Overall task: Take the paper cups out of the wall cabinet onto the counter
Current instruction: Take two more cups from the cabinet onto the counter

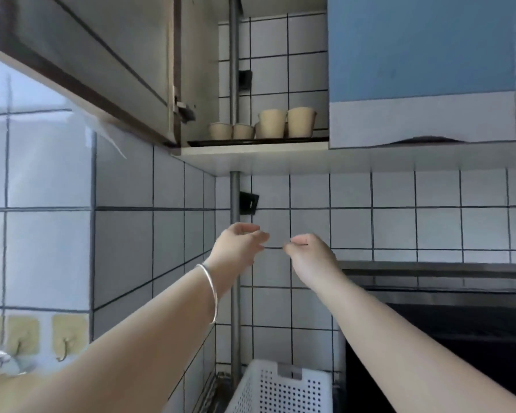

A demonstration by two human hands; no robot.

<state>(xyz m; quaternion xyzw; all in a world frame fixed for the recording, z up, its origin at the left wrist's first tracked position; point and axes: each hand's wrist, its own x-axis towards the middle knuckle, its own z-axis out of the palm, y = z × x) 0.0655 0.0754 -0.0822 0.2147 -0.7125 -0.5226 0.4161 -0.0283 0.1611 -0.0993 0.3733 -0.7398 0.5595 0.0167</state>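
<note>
Here, with the paper cups point(276, 123) on the open wall cabinet's point(252, 143) dark tray (door swung left), both the left hand point(239, 244) and right hand point(309, 253) hang below, fingers loosely curled and empty, so lift straight up and take each cup by its side.

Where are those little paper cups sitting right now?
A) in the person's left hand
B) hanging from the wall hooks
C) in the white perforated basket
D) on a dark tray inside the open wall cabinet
D: the paper cups stand on a dark tray on the open wall cabinet shelf, while the left hand and right hand are below them, holding nothing.
</note>
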